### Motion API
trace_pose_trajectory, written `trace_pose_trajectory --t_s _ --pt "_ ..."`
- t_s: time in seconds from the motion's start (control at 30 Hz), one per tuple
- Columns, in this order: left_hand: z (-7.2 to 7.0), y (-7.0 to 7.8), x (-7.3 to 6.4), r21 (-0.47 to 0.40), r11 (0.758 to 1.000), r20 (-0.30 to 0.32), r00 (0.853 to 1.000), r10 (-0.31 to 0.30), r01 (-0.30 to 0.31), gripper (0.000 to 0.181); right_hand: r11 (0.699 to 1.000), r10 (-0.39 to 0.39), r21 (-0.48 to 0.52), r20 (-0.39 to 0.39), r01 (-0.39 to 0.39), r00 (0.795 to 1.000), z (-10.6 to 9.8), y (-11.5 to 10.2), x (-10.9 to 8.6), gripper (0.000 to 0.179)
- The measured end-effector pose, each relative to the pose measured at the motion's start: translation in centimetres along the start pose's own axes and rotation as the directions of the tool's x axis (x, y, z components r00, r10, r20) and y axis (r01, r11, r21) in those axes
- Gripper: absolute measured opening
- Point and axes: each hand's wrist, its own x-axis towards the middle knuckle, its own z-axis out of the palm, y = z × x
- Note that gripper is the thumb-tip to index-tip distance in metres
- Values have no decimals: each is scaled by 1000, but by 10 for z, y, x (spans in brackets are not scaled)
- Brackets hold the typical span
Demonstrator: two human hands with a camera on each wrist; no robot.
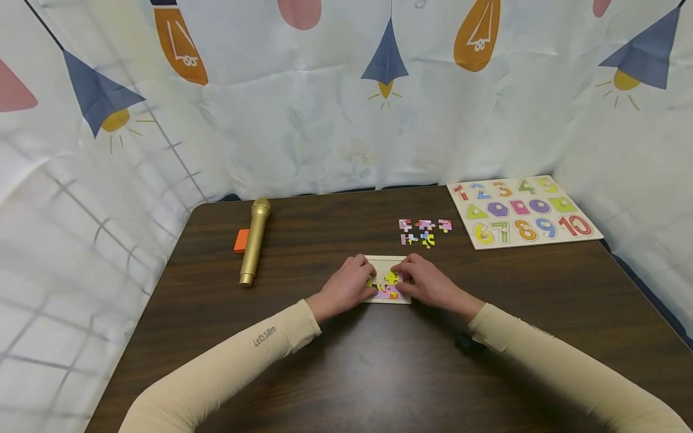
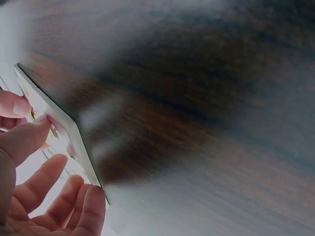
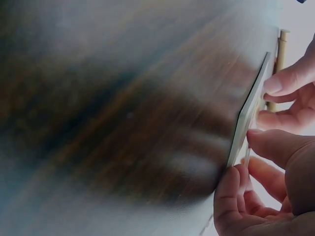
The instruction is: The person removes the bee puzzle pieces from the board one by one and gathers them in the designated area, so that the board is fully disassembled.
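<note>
A small wooden jigsaw tray [image 1: 382, 261] lies on the table between both hands, its lower part filled with pink and yellow pieces. My left hand [image 1: 346, 284] holds the tray's left side; its thumb [image 2: 34, 132] lies over the face and its other fingers curl by the edge. My right hand [image 1: 430, 284] is at the right side, thumb and forefinger pinching a jigsaw piece [image 3: 247, 155] whose picture is mostly hidden. A yellow piece [image 1: 391, 278] shows between the hands. Beyond the tray lie several loose jigsaw pieces [image 1: 425, 225].
A number-and-shape board [image 1: 517, 210] lies at the table's back right. A gold microphone [image 1: 255, 240] lies at the left, partly over an orange block [image 1: 240, 241]. A printed curtain [image 1: 325, 120] hangs along the back of the dark wooden table [image 1: 325, 373].
</note>
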Motion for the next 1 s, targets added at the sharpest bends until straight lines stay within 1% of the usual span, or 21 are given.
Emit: trace_pose_trajectory --t_s 0.33,0.57,0.7,0.83,0.93,1.0 --pt "0 -4 -1 1 1000 -17 1000 -14 14 33 999 -28 26 -8 28 1000 1 5 1 32" --pt "-2 -6 -2 -29 998 21 998 -55 56 40 998 -38 58 -5 38 999 -3 8 2 31" --pt "-2 -7 -3 -49 996 25 997 -69 70 42 997 -27 76 -17 28 999 -9 10 2 30" --pt "-1 -8 -3 -65 996 16 998 -67 68 42 998 -2 61 -56 6 998 -18 19 1 30" --pt "0 -9 -4 -70 996 5 998 -60 61 42 999 13 36 -114 -9 993 -29 34 1 30" --pt "0 -9 -4 -70 996 1 998 -60 60 42 999 37 23 -151 -34 988 -37 47 1 29"
